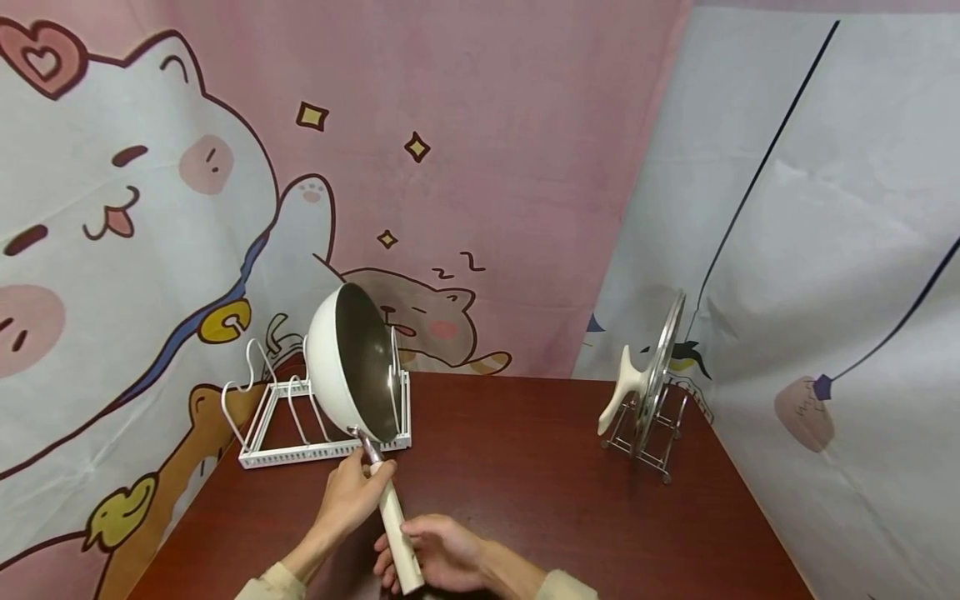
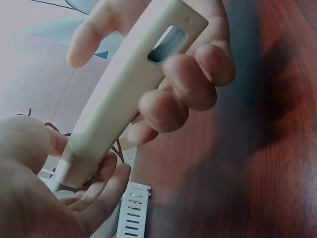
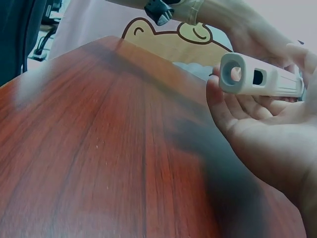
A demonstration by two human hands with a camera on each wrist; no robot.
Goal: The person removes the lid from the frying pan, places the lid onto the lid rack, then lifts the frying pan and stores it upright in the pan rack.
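A deep wok (image 1: 326,358), white outside and dark inside, stands on edge and overlaps the white rack (image 1: 300,454) in the head view. Its long cream handle (image 1: 399,533) slants down toward me. My left hand (image 1: 348,496) holds the handle near its metal neck, thumb on top and fingers beneath. Lower down, my right hand (image 1: 450,554) is around the handle's free end, palm open and fingers loosely bent behind it. The left wrist view shows the right thumb standing off the handle, whose hanging slot (image 2: 168,44) faces the camera.
On the right of the brown table (image 1: 517,467) a small wire stand (image 1: 663,450) bears an upright glass lid (image 1: 660,358) with a cream knob (image 1: 626,387). Behind the table hangs a cartoon-printed cloth (image 1: 525,167). White wire dividers (image 1: 247,392) rise from the rack's left part.
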